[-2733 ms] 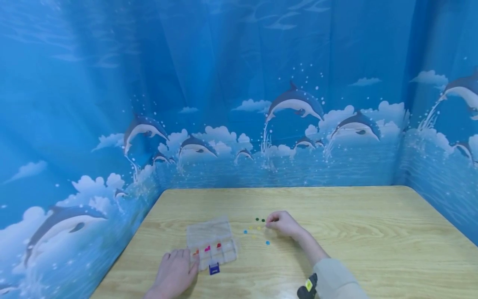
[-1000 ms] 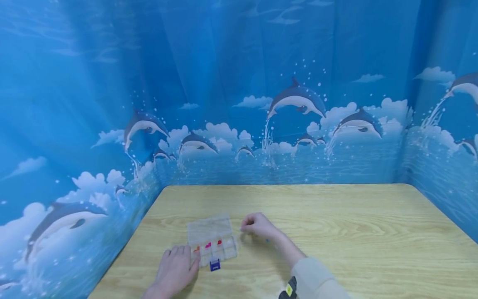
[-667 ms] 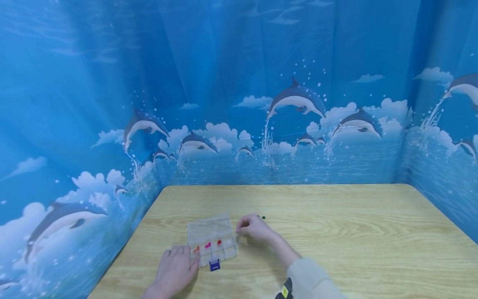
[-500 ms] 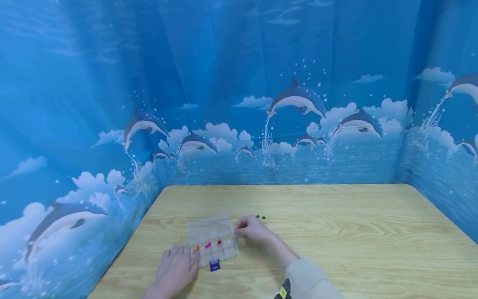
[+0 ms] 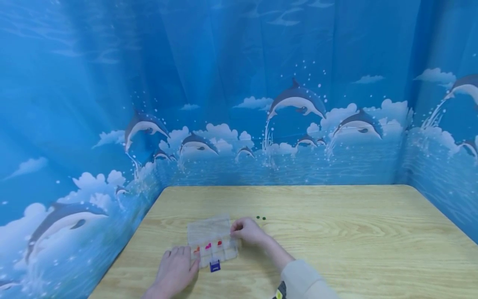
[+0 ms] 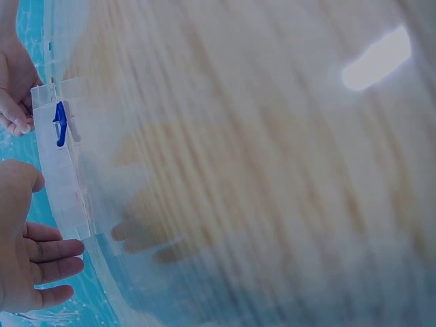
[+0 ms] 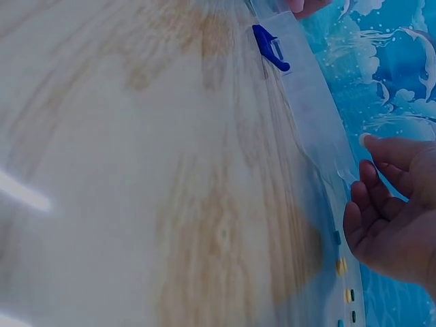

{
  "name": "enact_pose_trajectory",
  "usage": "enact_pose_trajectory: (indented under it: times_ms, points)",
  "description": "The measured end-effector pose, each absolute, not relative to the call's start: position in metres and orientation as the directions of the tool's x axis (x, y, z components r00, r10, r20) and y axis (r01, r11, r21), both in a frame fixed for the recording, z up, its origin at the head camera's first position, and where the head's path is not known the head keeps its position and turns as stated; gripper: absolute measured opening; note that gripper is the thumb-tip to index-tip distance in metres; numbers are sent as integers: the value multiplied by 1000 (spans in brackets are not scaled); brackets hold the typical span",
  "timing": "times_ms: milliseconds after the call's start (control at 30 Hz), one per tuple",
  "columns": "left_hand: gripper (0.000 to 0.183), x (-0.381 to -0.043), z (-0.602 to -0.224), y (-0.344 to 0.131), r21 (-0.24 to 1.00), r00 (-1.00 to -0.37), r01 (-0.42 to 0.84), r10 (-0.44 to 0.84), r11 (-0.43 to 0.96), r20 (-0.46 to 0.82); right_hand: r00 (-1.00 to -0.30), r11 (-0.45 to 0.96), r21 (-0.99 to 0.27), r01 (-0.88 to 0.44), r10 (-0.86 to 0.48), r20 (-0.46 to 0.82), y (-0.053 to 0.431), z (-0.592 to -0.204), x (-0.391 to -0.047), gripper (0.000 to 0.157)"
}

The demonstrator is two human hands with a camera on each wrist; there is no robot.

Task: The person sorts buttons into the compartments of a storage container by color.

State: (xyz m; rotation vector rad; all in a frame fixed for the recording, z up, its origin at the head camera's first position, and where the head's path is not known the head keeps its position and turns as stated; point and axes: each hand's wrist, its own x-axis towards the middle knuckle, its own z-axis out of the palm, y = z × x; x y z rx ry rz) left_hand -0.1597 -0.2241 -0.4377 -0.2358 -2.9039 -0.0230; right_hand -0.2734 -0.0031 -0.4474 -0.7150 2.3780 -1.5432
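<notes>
A clear plastic compartment box (image 5: 229,254) lies on the table, its transparent lid (image 5: 209,231) folded back and a blue clasp (image 5: 215,266) at its front. Orange, pink and red small pieces (image 5: 219,243) sit in separate compartments of its back row. My left hand (image 5: 174,268) rests at the box's left edge, fingers fairly straight, also seen as a hand (image 6: 41,252) at the corner in the left wrist view. My right hand (image 5: 248,231) is at the right rim near the lid hinge, thumb and fingertips drawn together in a pinch. Whatever lies between them is hidden.
Two small dark green pieces (image 5: 261,218) lie on the wooden table (image 5: 354,232) behind my right hand. In the right wrist view, yellow pieces (image 7: 340,266) and blue pieces (image 7: 337,237) lie beside the box too. A dolphin-print curtain (image 5: 239,104) surrounds the table.
My right hand has travelled left from among the loose pieces to the box's right rim, uncovering the two green pieces again. My left hand has stayed at the box.
</notes>
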Motion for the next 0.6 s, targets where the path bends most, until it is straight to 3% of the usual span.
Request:
enact_pose_trajectory:
  times_ms: [600]
  points:
    - [31,-161,-439,-225,0,-966,152,149,988,212,-878,368,-890,-269,-474,69,-7,-449,-272,4]
